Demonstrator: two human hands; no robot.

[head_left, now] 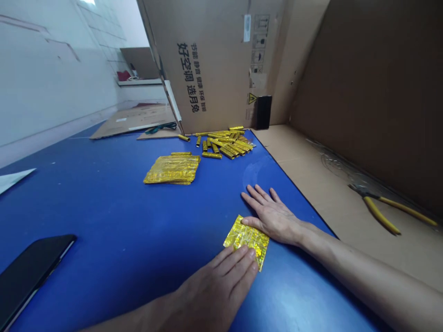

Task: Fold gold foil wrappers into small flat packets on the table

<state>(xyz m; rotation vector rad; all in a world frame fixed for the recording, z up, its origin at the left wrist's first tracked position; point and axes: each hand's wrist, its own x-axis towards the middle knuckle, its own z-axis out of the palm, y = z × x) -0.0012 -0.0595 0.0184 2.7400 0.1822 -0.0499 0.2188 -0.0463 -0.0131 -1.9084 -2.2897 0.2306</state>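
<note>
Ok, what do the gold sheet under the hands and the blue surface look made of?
Gold sheet: looks like thin metallic foil, shiny, with a crinkly glittering pattern. Blue surface: smooth and faintly glossy, perhaps plastic or laminate, since soft reflections show.

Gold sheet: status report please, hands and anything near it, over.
Left hand open, fingertips on gold sheet. Right hand open, thumb on its far edge. Sheet flat on table. Sheet stack, pliers apart.

Bright, even overhead light; soft glare sheens the blue bench (104,207), gold foil (246,239) sparkles, shadows stay faint, and wide-angle distortion bends the edges.
</note>
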